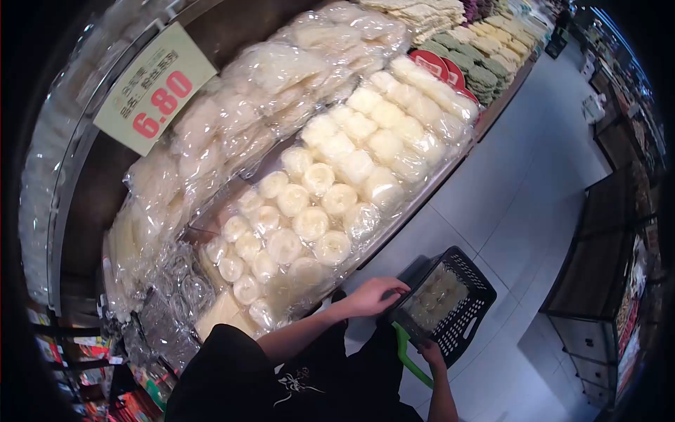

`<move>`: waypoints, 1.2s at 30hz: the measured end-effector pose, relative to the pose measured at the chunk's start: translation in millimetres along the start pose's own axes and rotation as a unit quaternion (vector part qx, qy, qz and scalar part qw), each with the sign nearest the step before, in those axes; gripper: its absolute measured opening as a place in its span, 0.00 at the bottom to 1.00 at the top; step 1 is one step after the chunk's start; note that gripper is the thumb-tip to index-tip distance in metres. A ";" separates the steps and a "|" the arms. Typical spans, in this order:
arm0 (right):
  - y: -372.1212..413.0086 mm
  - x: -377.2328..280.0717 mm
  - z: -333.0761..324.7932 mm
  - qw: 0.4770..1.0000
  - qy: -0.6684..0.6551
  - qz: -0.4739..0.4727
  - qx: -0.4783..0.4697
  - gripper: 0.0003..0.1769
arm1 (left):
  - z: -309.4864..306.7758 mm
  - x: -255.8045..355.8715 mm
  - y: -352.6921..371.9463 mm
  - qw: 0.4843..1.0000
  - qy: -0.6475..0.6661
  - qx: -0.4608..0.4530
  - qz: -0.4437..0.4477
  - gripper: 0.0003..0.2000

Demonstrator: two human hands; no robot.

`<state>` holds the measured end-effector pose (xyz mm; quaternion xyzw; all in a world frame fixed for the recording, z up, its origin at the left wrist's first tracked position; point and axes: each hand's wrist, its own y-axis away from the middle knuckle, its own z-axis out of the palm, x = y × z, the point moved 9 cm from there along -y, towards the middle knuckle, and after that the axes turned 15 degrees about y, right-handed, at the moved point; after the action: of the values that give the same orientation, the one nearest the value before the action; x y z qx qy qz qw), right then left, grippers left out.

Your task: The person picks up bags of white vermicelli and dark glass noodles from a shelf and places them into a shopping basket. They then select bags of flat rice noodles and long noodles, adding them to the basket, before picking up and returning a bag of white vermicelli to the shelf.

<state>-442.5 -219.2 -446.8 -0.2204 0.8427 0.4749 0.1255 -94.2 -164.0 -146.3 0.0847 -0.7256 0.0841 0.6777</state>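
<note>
Left hand [373,295] at basket [472,309], tiled floor [520,204]

A clear-wrapped pack of buns [437,299], pale and round in neat rows, lies flat inside a black lattice basket [484,304] at the near right of the scene, above the pale floor tiles. The left hand [373,295] grips the pack's left edge. The right hand [432,352] holds the basket's green handle [410,357] beneath it.

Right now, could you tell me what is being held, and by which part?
Right hand grips the black plastic mesh basket by its green handle; left hand rests on its near rim.
</note>
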 end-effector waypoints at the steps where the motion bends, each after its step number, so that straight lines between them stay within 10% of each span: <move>1: 10.5 -15.8 -6.6 1.000 0.021 -0.008 0.002 0.22 | -34.6 2.1 21.4 0.998 -0.004 0.064 0.010 0.13; 3: 41.0 -64.6 -24.1 0.987 -0.159 -0.008 0.020 0.20 | -99.4 9.5 62.8 0.985 -0.031 0.170 -0.018 0.13; 9: 83.6 -151.0 -15.5 0.975 -0.054 -0.075 0.202 0.16 | -231.7 1.5 211.8 0.803 -0.373 0.460 -0.073 0.26; 12: 111.6 -190.3 -9.8 0.920 0.247 -0.075 0.295 0.10 | -251.7 -103.3 240.5 0.848 0.055 0.470 -0.240 0.40; 16: 106.7 -189.2 -18.1 0.909 0.284 -0.036 0.304 0.10 | -246.4 -118.6 203.4 0.829 0.136 0.506 -0.196 0.45; 18: 83.5 -160.1 -19.9 0.965 0.104 -0.020 0.241 0.11 | -270.1 -114.5 200.9 0.752 -0.028 0.644 -0.139 0.49; 21: 87.6 -157.0 -26.3 0.964 0.077 0.015 0.254 0.11 | -280.7 -108.2 200.5 0.663 0.158 0.698 -0.219 0.51; 36: 96.9 -168.8 -21.9 0.962 0.158 0.015 0.221 0.16 | -285.3 -96.0 225.8 0.714 0.420 0.554 -0.081 0.40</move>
<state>-343.0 -151.5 -292.2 -0.2470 0.9390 0.2374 0.0291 135.4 123.8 -224.6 0.4599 -0.1794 0.4427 0.7486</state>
